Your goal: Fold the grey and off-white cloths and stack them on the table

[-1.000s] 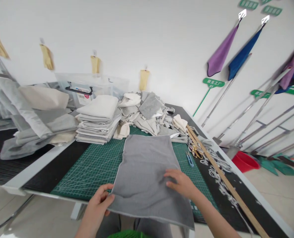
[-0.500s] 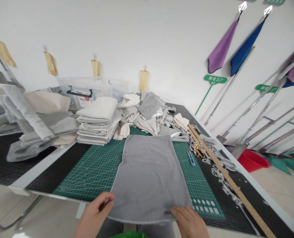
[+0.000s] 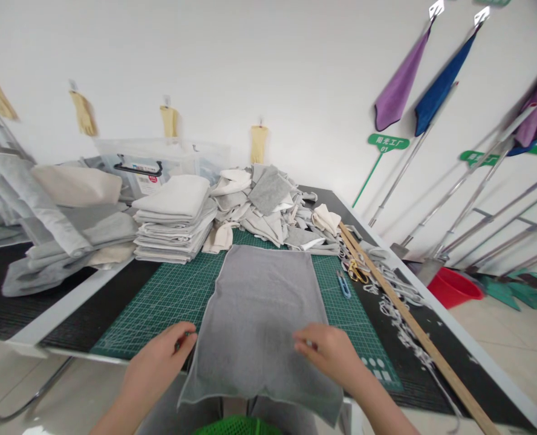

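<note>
Left hand (image 3: 159,362) pinching grey towel (image 3: 262,314) edge, right hand (image 3: 329,353) pinching its surface

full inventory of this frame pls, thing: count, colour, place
towel: 1, grey, flat on the mat, near edge hanging off the table
cutting mat: 1, green, table centre
folded towel stack: 1, white and grey, behind the mat, left
loose cloth heap: 1, grey and white, behind the mat
storage bin: 1, clear, by the wall
wooden stick: 1, tan, right of the mat
snips: 1, blue, mat's right edge
basin: 1, red, floor right
gloves: 4, yellow, hung on the wall
left hand: grip pinching the towel's left edge
right hand: grip pinching the towel's right part
</note>
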Demonstrator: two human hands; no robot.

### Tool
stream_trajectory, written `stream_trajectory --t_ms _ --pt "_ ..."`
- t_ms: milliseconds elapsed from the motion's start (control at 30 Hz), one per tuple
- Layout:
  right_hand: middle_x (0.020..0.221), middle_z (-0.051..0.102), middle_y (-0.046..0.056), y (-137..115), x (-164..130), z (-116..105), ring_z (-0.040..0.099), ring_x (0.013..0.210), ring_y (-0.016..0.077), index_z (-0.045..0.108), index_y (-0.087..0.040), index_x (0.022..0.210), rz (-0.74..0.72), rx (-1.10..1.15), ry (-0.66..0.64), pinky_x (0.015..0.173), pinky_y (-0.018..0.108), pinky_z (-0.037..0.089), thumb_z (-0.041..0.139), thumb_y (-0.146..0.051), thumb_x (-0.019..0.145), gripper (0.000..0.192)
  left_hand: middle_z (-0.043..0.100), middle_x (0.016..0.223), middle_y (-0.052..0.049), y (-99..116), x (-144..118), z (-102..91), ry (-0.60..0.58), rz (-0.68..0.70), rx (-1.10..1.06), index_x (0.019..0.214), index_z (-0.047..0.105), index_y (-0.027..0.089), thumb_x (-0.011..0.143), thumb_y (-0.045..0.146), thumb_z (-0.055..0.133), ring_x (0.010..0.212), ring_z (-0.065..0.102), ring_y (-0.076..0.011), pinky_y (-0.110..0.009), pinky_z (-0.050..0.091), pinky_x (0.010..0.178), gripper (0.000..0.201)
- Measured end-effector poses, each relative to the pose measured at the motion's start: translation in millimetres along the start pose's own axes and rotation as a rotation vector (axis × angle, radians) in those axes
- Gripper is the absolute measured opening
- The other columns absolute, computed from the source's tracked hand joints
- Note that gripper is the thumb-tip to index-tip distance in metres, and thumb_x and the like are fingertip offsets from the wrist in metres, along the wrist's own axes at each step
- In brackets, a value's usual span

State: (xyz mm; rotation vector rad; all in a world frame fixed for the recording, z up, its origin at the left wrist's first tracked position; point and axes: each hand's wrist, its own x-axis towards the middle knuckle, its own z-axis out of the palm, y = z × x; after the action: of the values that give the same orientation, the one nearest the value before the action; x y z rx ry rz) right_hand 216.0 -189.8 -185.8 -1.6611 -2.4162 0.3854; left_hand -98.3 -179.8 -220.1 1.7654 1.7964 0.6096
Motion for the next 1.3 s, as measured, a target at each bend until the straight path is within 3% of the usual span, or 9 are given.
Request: stream_trajectory --t_ms 67,167,300,433,633,1300 --pt "0.082 0.062 -0.003 8 42 -3 0.055 0.076 0.0127 0.061 -0.03 0.083 0.128 -0.001 0.115 0.063 0.02 0.036 0.043 -0.032 0.075 0.02 0.057 0.081 0.003 14 11 0.8 0.038 0.052 0.061 0.082 0.054 0.025 0.072 0.036 0.04 0.069 0.052 -0.0124 -0.02 0.036 0.061 0.02" --pt "0.088 0.06 0.0 22 99 11 0.054 0.08 0.0136 0.059 -0.028 0.091 0.256 0.005 0.164 0.066 0.021 0.036 0.046 -0.027 0.073 0.022 0.056 0.085 0.001 41 28 9.7 0.07 0.209 0.075 0.084 0.053 0.023 0.075 0.032 0.037 0.071 0.051 -0.0118 -0.021 0.036 0.064 0.021" --pt "0.088 0.058 0.0 30 136 35 0.054 0.078 0.0141 0.059 -0.03 0.091 0.306 0.004 0.157 0.062 0.022 0.037 0.052 -0.03 0.068 0.024 0.054 0.085 0.0 72 47 29.1 0.068 0.396 0.066 0.084 0.054 0.021 0.074 0.024 0.038 0.077 0.05 -0.0122 -0.021 0.037 0.067 0.019" --pt "0.087 0.057 -0.001 29 140 49 0.053 0.078 0.0121 0.06 -0.03 0.086 0.324 -0.004 0.17 0.061 0.02 0.036 0.048 -0.032 0.071 0.019 0.053 0.087 0.0 79 55 48.4 0.045 0.452 0.06 0.083 0.054 0.021 0.073 0.021 0.04 0.084 0.048 -0.0128 -0.021 0.036 0.072 0.017" --pt "0.085 0.056 0.001 26 142 55 0.051 0.077 0.0128 0.059 -0.025 0.078 0.336 -0.032 0.21 0.06 0.021 0.033 0.041 -0.027 0.076 0.018 0.052 0.088 -0.001 70 52 66.1 0.004 0.451 0.06 0.083 0.054 0.021 0.072 0.019 0.042 0.085 0.047 -0.0139 -0.024 0.036 0.076 0.016" --pt "0.064 0.061 -0.001 49 152 56 0.054 0.061 0.0122 0.059 -0.021 0.063 0.364 0.293 0.314 0.053 0.02 0.035 0.044 -0.025 0.067 0.016 0.052 0.088 -0.002 55 41 62.6 0.004 0.446 0.064 0.082 0.054 0.02 0.072 0.017 0.04 0.084 0.047 -0.015 -0.026 0.037 0.076 0.018"
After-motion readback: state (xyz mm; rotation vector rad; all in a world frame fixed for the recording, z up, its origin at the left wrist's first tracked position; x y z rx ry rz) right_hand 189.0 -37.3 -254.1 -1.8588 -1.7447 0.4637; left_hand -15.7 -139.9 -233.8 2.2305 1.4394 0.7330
